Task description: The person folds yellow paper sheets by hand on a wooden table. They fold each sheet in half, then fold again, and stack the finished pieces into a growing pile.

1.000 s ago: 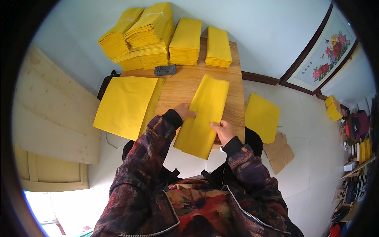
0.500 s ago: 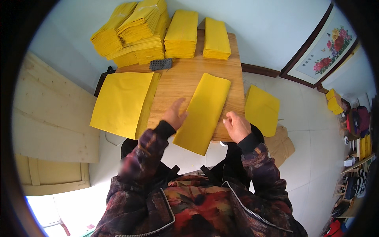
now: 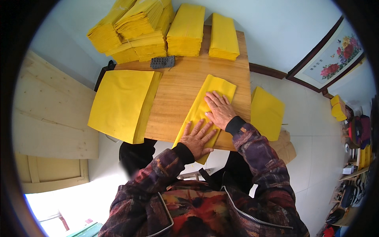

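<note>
A long folded yellow paper sheet [image 3: 222,83] lies slantwise on the wooden table [image 3: 173,94], its near end reaching past the front edge. My left hand [image 3: 197,139] rests flat on its near part, fingers spread. Farther up the same sheet, my right hand [image 3: 220,109] lies palm down with its fingers stretched out. Neither hand grips anything. To the left of the hands sits a thick stack of wide yellow paper [image 3: 120,103].
Bundled folded yellow papers [image 3: 138,23] pile up at the far left, beside two neat stacks [image 3: 186,29] [image 3: 224,36]. A dark grey ridged object [image 3: 162,62] lies before them. More yellow paper [image 3: 267,113] stands off the table's right edge. Wooden boards [image 3: 55,114] lean at left.
Both hands have come down from above and beside the yellow sheet onto it, my right hand moving left and farther away. The view has shifted slightly.
</note>
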Tool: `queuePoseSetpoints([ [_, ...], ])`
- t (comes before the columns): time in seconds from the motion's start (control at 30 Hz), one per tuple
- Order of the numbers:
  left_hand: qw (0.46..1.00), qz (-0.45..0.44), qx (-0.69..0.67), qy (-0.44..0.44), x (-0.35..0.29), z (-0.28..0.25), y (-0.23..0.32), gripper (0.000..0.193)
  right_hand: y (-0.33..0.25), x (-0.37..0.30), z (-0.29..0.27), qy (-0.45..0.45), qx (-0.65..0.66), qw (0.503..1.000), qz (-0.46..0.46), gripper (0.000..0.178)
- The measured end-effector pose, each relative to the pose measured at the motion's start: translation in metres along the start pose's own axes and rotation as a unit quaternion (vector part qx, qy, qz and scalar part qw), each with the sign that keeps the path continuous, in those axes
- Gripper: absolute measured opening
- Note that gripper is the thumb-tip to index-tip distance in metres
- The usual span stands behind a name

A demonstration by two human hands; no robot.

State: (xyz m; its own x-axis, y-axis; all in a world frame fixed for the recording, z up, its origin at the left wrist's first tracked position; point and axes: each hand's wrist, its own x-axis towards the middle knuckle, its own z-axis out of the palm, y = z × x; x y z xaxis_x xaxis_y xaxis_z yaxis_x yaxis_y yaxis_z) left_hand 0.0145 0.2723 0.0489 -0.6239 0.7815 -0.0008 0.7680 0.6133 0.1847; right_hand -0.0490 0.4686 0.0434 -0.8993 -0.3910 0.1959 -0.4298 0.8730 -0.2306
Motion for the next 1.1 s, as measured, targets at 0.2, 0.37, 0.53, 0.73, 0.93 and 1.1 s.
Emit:
queuePoseSetpoints([
  [0.2, 1.000, 0.004, -0.020, -0.013, -0.001, -0.005, 0.000, 0.071, 0.015, 0.017, -0.001, 0.020, 0.046, 0.999, 0.021, 0.055],
  [0.37, 0.992, -0.030, -0.122, 0.023, -0.004, -0.025, -0.017, 0.061, 0.016, -0.005, -0.020, 0.239, 0.211, 0.936, 0.152, 0.049],
  [0.53, 0.990, -0.058, -0.121, 0.044, 0.014, -0.021, -0.042, 0.060, -0.043, -0.039, -0.004, 0.227, 0.251, 0.922, 0.189, 0.051],
  [0.73, 0.986, -0.042, -0.150, 0.051, 0.017, -0.008, -0.045, 0.061, -0.064, -0.032, 0.016, 0.226, 0.216, 0.929, 0.198, 0.052],
  [0.93, 0.983, -0.052, -0.170, 0.046, 0.019, -0.007, -0.046, 0.059, -0.067, -0.030, 0.018, 0.168, 0.097, 0.963, 0.187, 0.049],
  [1.1, 0.988, -0.023, -0.147, 0.042, 0.018, -0.008, -0.047, 0.054, -0.066, -0.027, 0.003, 0.074, 0.022, 0.979, 0.189, 0.047],
])
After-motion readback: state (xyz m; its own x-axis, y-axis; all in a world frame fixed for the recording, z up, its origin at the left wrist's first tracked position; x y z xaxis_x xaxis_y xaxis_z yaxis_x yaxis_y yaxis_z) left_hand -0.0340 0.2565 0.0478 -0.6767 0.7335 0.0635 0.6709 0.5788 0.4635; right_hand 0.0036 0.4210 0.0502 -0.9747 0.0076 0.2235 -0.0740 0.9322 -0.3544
